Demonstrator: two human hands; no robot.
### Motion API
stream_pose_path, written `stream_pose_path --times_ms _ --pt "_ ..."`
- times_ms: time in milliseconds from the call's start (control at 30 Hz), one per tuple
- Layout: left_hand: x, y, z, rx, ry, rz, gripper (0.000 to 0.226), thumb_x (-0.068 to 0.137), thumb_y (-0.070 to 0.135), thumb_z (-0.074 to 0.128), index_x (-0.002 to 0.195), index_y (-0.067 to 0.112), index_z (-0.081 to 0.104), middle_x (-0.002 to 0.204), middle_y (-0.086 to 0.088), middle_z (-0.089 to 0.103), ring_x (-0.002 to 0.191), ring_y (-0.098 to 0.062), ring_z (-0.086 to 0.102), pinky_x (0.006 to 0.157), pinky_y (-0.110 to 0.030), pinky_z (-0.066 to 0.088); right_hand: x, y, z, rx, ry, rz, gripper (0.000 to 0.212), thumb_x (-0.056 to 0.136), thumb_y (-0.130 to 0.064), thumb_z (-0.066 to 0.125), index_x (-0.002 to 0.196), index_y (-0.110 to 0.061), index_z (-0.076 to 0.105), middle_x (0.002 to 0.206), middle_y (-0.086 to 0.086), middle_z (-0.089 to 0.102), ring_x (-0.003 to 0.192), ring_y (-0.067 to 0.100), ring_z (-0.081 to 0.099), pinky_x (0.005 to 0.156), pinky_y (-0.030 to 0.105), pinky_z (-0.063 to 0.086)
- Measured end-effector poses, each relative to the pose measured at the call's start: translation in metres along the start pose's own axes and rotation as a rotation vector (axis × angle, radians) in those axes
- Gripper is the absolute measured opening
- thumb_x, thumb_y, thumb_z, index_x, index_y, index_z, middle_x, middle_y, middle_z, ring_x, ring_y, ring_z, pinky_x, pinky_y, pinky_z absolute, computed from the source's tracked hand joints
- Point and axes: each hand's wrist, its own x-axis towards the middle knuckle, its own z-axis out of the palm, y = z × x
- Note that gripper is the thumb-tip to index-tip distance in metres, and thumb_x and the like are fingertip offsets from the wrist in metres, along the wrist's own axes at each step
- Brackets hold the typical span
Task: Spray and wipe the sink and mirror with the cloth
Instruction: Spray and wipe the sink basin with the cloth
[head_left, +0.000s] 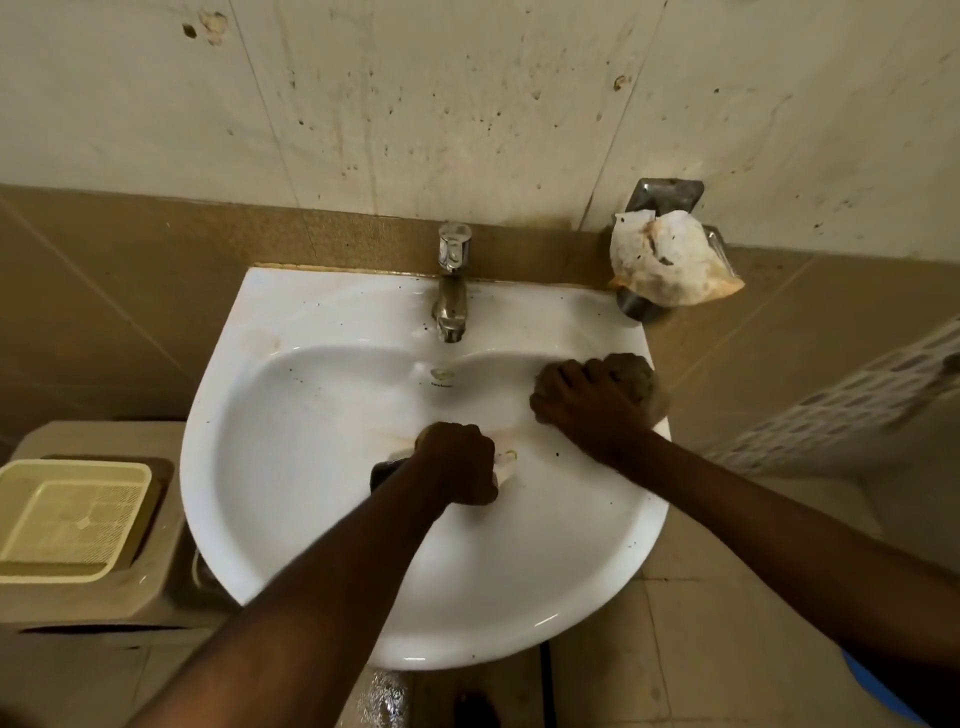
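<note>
Head view looking down at a stained cream tiled wall (467, 104) with a brown tile band below it. Against the band hangs a white sink (322, 519), rounded at the front, speckled with dark spots and streaked brown near its middle. Two bare forearms reach in from the bottom edge. Left of the sink stands a beige box (93, 597) with a pale yellow perforated tray (72, 514) lying on top. On the wall just right of the sink's back corner, a metal holder (667, 195) carries a crumpled, stained white wrapper (670, 260). A chrome tap (452, 283) stands at the middle of the sink's back ledge, spout pointing into the bowl. The right hand (587, 402) rests on the sink's right rim, fingers clenched around a dark brown cloth (636, 376) that bulges past the knuckles. The left hand (460, 462) sits in the bottom of the bowl, fingers curled tight around a bottle (504, 465), of which only a pale part and a dark end show beside the fist
</note>
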Motion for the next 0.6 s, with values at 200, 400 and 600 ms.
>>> stream_pose_path --times_ms 200,400,600 --pt "-0.003 -0.02 0.01 0.034 -0.007 0.05 0.049 0.093 0.049 0.035 0.092 0.012 0.067 0.094 -0.007 0.068 0.093 -0.029 0.065 0.083 -0.033 0.048 -0.018 -0.007 0.004 0.337 -0.164 -0.147 0.029 0.051 -0.035 0.082 0.072 -0.026 0.063 0.076 0.004 0.059 0.065 0.027 0.057 0.059 0.038 0.046" --pt "-0.013 -0.046 -0.005 0.171 -0.034 0.007 0.028 0.087 0.031 0.045 0.106 0.019 0.062 0.104 -0.008 0.067 0.097 -0.03 0.064 0.07 -0.028 0.036 0.015 -0.02 0.014 0.123 0.044 -0.105 0.016 0.08 -0.02 0.055 0.091 -0.021 0.067 0.097 0.008 0.066 0.081 0.031 0.063 0.069 0.041 0.051" --pt "-0.026 -0.058 -0.007 0.152 -0.225 0.146 0.036 0.083 0.041 0.053 0.108 0.017 0.065 0.107 -0.007 0.067 0.099 -0.027 0.064 0.079 -0.03 0.046 0.007 -0.011 0.012 0.543 -0.188 -0.24 0.019 0.072 -0.034 0.064 0.092 -0.032 0.064 0.097 -0.002 0.061 0.088 0.023 0.058 0.08 0.039 0.048"
